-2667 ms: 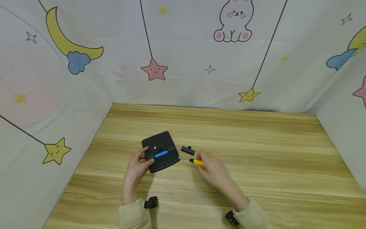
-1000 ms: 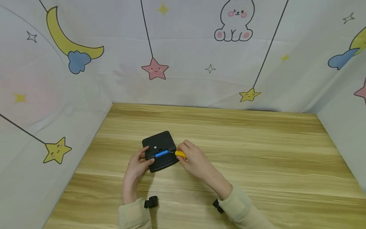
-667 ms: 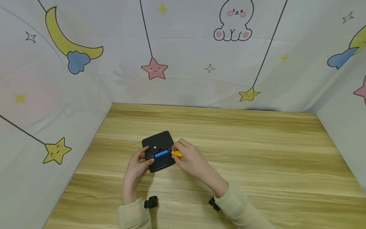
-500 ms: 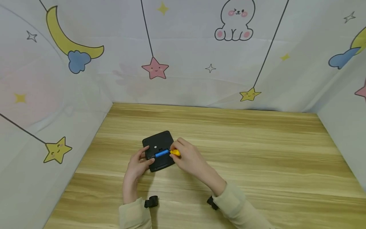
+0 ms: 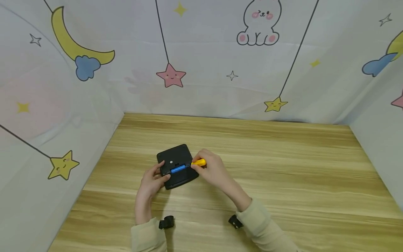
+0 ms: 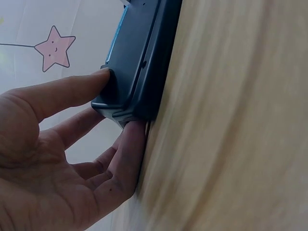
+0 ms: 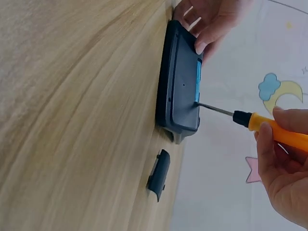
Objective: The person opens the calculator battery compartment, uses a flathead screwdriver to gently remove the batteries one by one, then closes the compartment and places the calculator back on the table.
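A black flat device [image 5: 176, 154] lies on the table with a blue battery [image 5: 178, 169] in its slot. The left hand [image 5: 151, 182] grips the device's left edge, thumb on top; in the left wrist view the other fingers of this hand [image 6: 72, 154] reach around its side and underneath. The right hand [image 5: 212, 168] pinches the yellow handle of a screwdriver [image 5: 199, 162]. In the right wrist view the metal shaft [image 7: 216, 109] has its tip at the end of the blue battery [image 7: 198, 79].
A small black cover [image 7: 159, 174] lies on the wooden table beside the device, in the right wrist view; the right hand hides it in the head view. A printed cloth [image 5: 204, 94] stands behind the table [image 5: 267, 147].
The right hand has come left from beside the device with the screwdriver, and its tip is now at the battery slot. Lately the handle has shifted slightly right and up. The left hand has stayed.
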Tool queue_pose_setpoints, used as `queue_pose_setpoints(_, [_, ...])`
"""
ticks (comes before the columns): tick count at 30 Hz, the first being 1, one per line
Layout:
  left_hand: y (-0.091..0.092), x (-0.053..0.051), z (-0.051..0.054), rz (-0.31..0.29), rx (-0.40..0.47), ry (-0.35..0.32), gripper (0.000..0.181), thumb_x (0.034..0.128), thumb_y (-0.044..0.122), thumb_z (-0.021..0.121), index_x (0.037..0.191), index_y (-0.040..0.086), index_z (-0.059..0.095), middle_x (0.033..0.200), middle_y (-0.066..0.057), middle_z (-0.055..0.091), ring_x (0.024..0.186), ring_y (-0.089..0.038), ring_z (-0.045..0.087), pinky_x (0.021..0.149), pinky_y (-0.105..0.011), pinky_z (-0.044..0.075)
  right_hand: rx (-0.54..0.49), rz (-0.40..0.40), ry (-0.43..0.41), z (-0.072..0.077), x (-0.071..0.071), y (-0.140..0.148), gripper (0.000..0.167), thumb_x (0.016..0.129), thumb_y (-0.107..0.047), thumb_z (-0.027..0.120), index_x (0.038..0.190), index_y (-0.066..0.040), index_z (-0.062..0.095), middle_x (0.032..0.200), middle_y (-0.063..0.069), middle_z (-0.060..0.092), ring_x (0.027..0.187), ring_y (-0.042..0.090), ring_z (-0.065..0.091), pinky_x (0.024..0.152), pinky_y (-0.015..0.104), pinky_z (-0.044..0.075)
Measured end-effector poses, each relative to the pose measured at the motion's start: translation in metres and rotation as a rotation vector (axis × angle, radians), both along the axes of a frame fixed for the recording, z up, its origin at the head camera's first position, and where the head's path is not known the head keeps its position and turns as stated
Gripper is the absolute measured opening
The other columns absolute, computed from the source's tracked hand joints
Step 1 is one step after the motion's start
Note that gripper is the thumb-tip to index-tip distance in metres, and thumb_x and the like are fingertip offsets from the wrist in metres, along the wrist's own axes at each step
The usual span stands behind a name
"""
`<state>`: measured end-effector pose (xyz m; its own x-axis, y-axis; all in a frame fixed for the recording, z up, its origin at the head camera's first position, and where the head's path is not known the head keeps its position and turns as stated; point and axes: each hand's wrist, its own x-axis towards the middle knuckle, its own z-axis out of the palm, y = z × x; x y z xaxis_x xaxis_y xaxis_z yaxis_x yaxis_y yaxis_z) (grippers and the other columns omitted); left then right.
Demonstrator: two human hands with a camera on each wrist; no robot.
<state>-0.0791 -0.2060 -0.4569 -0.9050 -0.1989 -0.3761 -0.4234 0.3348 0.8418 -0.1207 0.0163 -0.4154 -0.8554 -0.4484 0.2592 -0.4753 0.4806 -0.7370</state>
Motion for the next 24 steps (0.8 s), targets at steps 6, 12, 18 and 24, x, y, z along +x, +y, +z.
queue_pose_setpoints(6, [0.001, 0.001, 0.001, 0.001, -0.021, 0.001, 0.063, 0.0906, 0.004, 0.062, 0.148, 0.012, 0.038, 0.134, -0.025, 0.036, 0.108, -0.031, 0.05, 0.07, -0.023, 0.048, -0.073, -0.022, -0.093, -0.006, -0.005, 0.006, 0.008, 0.084, -0.011, 0.073, 0.09, -0.011, 0.068, 0.092, 0.001, 0.066, 0.079, 0.012, 0.056, 0.069, 0.02, 0.048])
queue_pose_setpoints(12, [0.001, 0.002, 0.001, 0.013, -0.015, 0.025, 0.062, 0.0903, 0.005, 0.063, 0.147, 0.012, 0.04, 0.132, -0.026, 0.035, 0.104, -0.029, 0.05, 0.069, -0.023, 0.048, -0.149, -0.058, -0.181, -0.011, -0.009, 0.012, 0.009, 0.082, -0.008, 0.074, 0.09, -0.012, 0.07, 0.095, 0.004, 0.069, 0.08, 0.014, 0.056, 0.069, 0.02, 0.047])
queue_pose_setpoints(18, [0.002, 0.002, 0.0, 0.032, -0.031, 0.04, 0.061, 0.0885, 0.003, 0.064, 0.145, 0.012, 0.043, 0.126, -0.024, 0.038, 0.099, -0.027, 0.05, 0.068, -0.022, 0.046, -0.248, -0.09, -0.335, -0.018, -0.014, 0.019, 0.012, 0.083, -0.008, 0.074, 0.094, -0.008, 0.071, 0.097, 0.011, 0.068, 0.075, 0.014, 0.057, 0.064, 0.02, 0.049])
queue_pose_setpoints(24, [0.002, 0.001, 0.002, 0.017, -0.035, 0.002, 0.061, 0.0903, 0.004, 0.062, 0.147, 0.012, 0.04, 0.13, -0.023, 0.036, 0.106, -0.029, 0.048, 0.07, -0.021, 0.044, -0.292, -0.123, -0.432, -0.025, -0.017, 0.023, 0.016, 0.083, -0.01, 0.074, 0.098, -0.004, 0.071, 0.103, 0.015, 0.067, 0.077, 0.012, 0.055, 0.068, 0.025, 0.052])
